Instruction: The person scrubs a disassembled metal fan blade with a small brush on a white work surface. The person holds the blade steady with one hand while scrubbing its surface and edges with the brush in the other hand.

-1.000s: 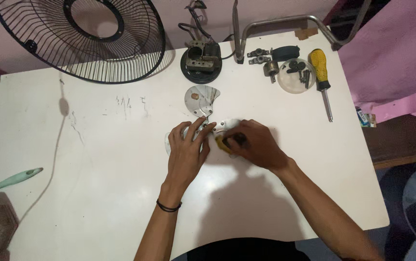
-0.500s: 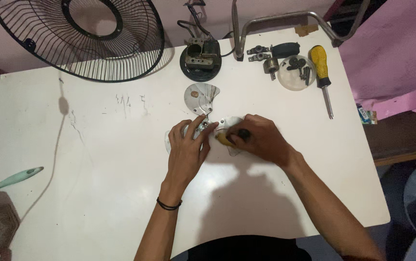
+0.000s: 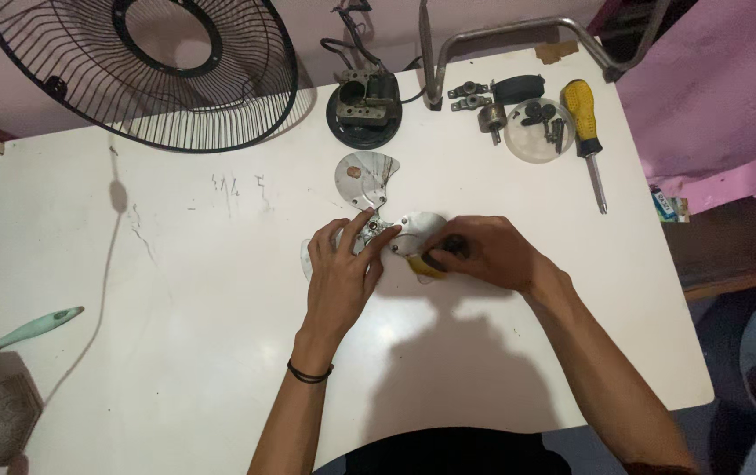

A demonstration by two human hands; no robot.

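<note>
Head view: the left hand (image 3: 343, 277) is pressing spread, flat fingers on a clear fan blade (image 3: 409, 227) lying mid-desk (image 3: 176, 290). The right hand (image 3: 483, 253) is closing its fingers around a yellow-handled tool (image 3: 425, 266) touching the blade.

— What does the person wear on the arms?
— Nothing by way of sleeves; both forearms are bare from the near edge of the view up to the hands.
— Any jewellery?
— The left hand (image 3: 343, 273) has a thin dark band (image 3: 308, 375) round its wrist, narrow like a hair tie or cord bracelet; the right hand (image 3: 483, 253) has a plain wrist with no band; no rings or gloves show on either.
— Clothing?
— Only a dark garment (image 3: 453, 453) at the near edge.
</note>
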